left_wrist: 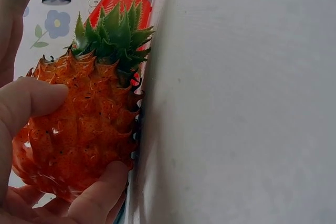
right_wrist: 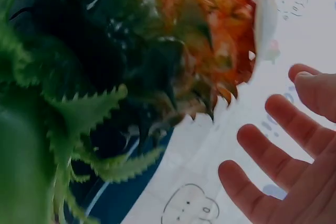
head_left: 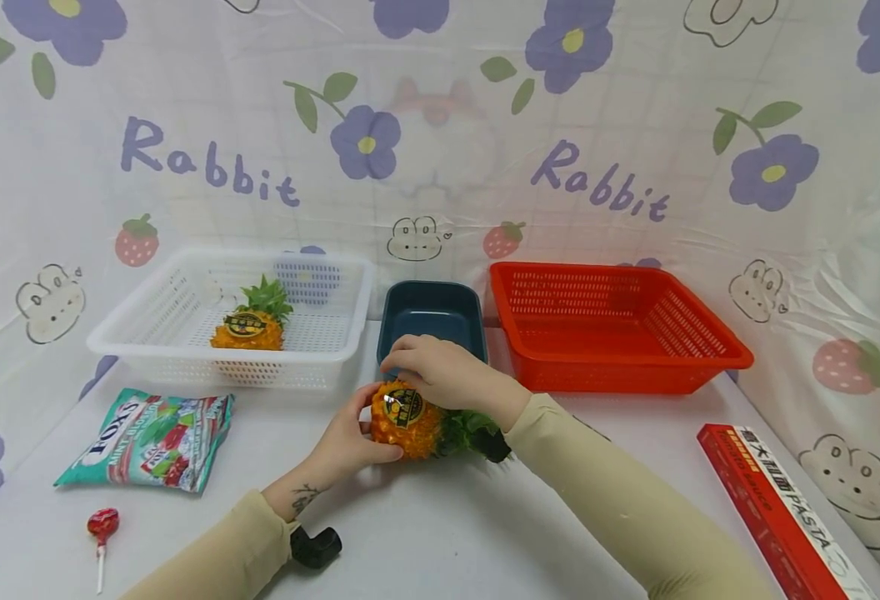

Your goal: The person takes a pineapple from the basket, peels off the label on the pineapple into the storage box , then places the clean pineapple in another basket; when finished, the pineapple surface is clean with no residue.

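Observation:
A small orange pineapple (head_left: 427, 431) with a green crown and a black-and-gold label lies on its side just above or on the table. My left hand (head_left: 353, 433) grips its base end; in the left wrist view the thumb and fingers (left_wrist: 100, 195) curl round the orange body. Over the label side hovers my right hand (head_left: 440, 371), its fingers loosely bent. From the right wrist, that hand (right_wrist: 294, 161) appears with fingers spread and apart from the spiny fruit (right_wrist: 210, 30). The table hides the pineapple's underside in the head view.
Behind stand a white basket (head_left: 222, 367) holding another pineapple (head_left: 252, 327), a dark blue tub (head_left: 431, 293) and a red basket (head_left: 620, 373). At left lie a candy bag (head_left: 151, 439) and a lollipop (head_left: 102, 525); a pasta box (head_left: 781, 508) lies at right.

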